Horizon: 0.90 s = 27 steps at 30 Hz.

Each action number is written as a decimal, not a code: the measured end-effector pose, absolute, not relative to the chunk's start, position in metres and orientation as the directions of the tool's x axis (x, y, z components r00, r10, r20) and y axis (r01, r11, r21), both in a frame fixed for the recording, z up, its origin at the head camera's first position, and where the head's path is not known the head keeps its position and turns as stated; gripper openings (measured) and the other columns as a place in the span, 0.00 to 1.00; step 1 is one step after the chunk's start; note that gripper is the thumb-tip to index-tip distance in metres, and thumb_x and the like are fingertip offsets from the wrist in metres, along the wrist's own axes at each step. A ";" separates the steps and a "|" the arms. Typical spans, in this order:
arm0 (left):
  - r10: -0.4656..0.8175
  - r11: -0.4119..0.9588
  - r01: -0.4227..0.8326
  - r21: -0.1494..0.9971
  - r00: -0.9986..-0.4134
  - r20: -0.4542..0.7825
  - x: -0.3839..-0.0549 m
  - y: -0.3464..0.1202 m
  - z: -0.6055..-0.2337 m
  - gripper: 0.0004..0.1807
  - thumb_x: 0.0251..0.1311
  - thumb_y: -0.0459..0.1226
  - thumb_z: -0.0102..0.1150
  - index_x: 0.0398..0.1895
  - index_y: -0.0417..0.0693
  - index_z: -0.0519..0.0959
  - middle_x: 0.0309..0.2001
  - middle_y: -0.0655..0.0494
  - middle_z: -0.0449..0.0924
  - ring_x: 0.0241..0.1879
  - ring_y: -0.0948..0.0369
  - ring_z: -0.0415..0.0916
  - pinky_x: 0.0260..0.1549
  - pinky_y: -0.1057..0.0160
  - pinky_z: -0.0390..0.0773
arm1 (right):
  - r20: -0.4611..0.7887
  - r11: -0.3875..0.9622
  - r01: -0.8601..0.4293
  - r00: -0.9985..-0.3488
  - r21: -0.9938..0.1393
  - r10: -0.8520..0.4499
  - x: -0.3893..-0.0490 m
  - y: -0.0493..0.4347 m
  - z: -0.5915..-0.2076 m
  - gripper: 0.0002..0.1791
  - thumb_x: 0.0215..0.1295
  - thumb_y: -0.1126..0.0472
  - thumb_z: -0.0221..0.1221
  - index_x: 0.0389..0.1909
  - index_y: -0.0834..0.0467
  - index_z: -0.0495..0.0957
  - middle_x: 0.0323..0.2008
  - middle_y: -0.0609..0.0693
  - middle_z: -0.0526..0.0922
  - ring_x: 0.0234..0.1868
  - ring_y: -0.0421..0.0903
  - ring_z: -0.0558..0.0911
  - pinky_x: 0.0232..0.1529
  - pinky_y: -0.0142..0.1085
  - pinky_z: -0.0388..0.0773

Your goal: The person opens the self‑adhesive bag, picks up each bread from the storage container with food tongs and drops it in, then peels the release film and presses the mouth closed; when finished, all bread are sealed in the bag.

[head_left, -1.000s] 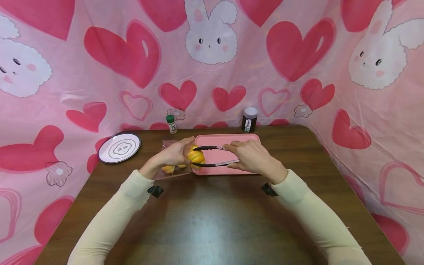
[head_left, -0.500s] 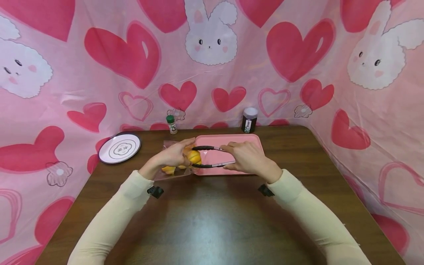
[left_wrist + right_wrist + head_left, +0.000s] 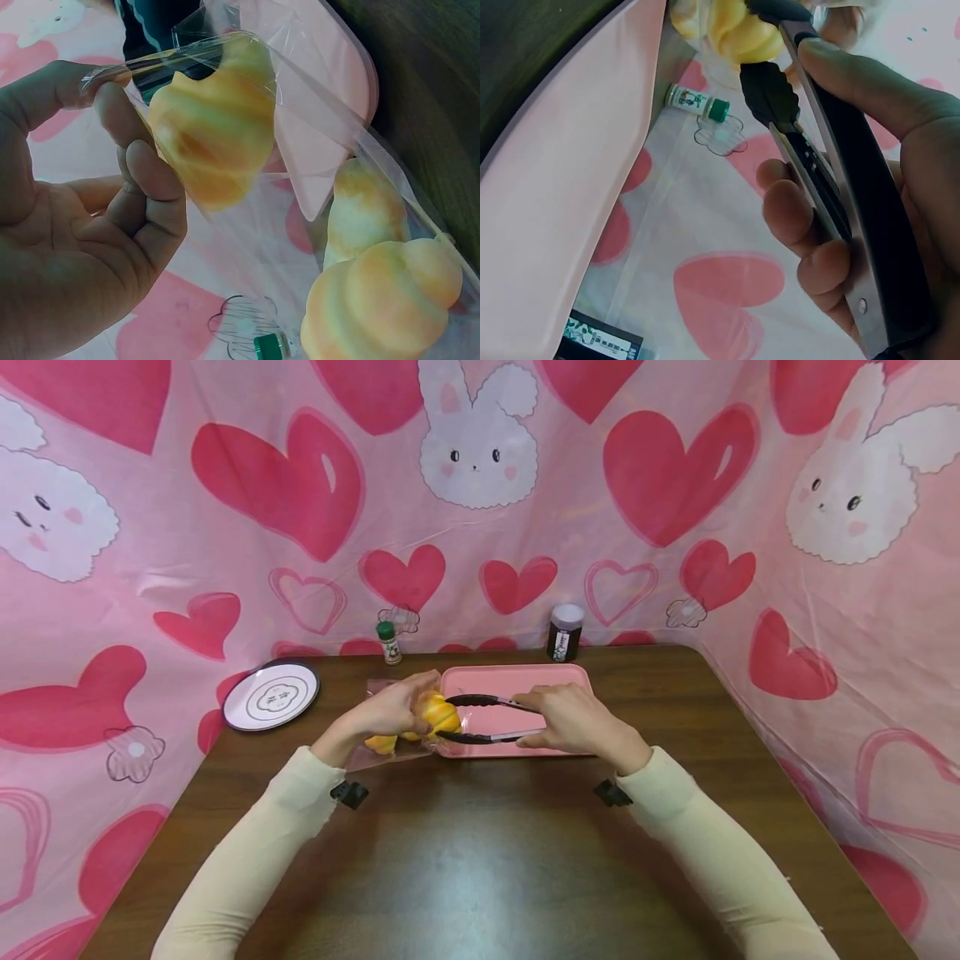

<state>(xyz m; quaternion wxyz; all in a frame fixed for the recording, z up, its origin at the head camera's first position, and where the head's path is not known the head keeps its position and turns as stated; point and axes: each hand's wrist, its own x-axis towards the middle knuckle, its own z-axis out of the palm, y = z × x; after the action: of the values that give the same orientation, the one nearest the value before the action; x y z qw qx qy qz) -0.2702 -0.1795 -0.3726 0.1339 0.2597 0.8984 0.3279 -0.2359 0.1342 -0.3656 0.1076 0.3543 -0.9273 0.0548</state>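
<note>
My left hand (image 3: 390,707) pinches the edge of a clear plastic bag (image 3: 300,82), with thumb and fingers curled at its mouth. Croissant-shaped bread rolls (image 3: 382,300) lie inside the bag. Nearer the mouth sits another yellow roll (image 3: 440,714), seen partly through the film. A pair of tongs (image 3: 855,187) with black scalloped tips is gripped in my right hand (image 3: 581,718), thumb on one arm and fingers round the other. The tong tips stand apart at either side of that roll; whether both touch it I cannot tell.
A pink tray (image 3: 517,677) lies beneath the tongs, to the right of the bag. Behind stand a green-capped shaker (image 3: 389,643) and a dark jar with a pale lid (image 3: 565,633). At the left is a white plate (image 3: 272,697) with a dark rim.
The tongs first shifted left toward the bag, then back right. The roll between their tips dipped toward the bag and now shows farther right again. My left hand has hardly moved.
</note>
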 end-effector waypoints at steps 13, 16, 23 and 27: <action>0.543 0.660 0.337 0.672 -0.831 -0.117 -0.268 -0.177 -0.370 0.52 0.49 0.33 0.68 0.79 0.48 0.52 0.79 0.46 0.52 0.52 0.52 0.74 0.48 0.54 0.82 | 0.238 0.740 -0.673 -0.718 0.001 -0.654 -0.233 0.119 -0.362 0.31 0.54 0.41 0.71 0.56 0.51 0.83 0.38 0.47 0.88 0.32 0.44 0.84 0.34 0.39 0.80; 0.551 0.655 0.335 0.677 -0.826 -0.124 -0.268 -0.175 -0.372 0.53 0.49 0.33 0.68 0.80 0.48 0.52 0.78 0.44 0.54 0.30 0.58 0.70 0.26 0.63 0.74 | 0.222 0.742 -0.670 -0.721 0.016 -0.656 -0.232 0.114 -0.360 0.30 0.53 0.41 0.71 0.56 0.51 0.83 0.38 0.47 0.87 0.33 0.46 0.84 0.34 0.40 0.82; 0.594 0.644 0.373 0.668 -0.794 -0.129 -0.266 -0.172 -0.372 0.51 0.50 0.33 0.69 0.78 0.44 0.54 0.78 0.44 0.56 0.24 0.62 0.64 0.22 0.66 0.69 | 0.205 0.752 -0.659 -0.733 0.026 -0.649 -0.233 0.106 -0.357 0.27 0.53 0.42 0.72 0.53 0.50 0.84 0.37 0.47 0.87 0.30 0.45 0.83 0.32 0.41 0.82; 0.593 0.635 0.359 0.684 -0.794 -0.134 -0.267 -0.174 -0.372 0.51 0.51 0.32 0.68 0.79 0.44 0.53 0.77 0.43 0.57 0.21 0.61 0.62 0.21 0.67 0.69 | 0.215 0.752 -0.659 -0.731 0.027 -0.648 -0.235 0.105 -0.359 0.29 0.53 0.42 0.72 0.54 0.51 0.83 0.38 0.47 0.87 0.31 0.46 0.84 0.33 0.43 0.82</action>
<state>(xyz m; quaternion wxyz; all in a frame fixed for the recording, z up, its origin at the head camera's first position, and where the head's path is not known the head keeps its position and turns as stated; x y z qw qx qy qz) -0.2672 -0.1741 -0.3723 0.1759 0.2681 0.8870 0.3323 -0.2350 0.1048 -0.3589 0.1058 0.3514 -0.9299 0.0253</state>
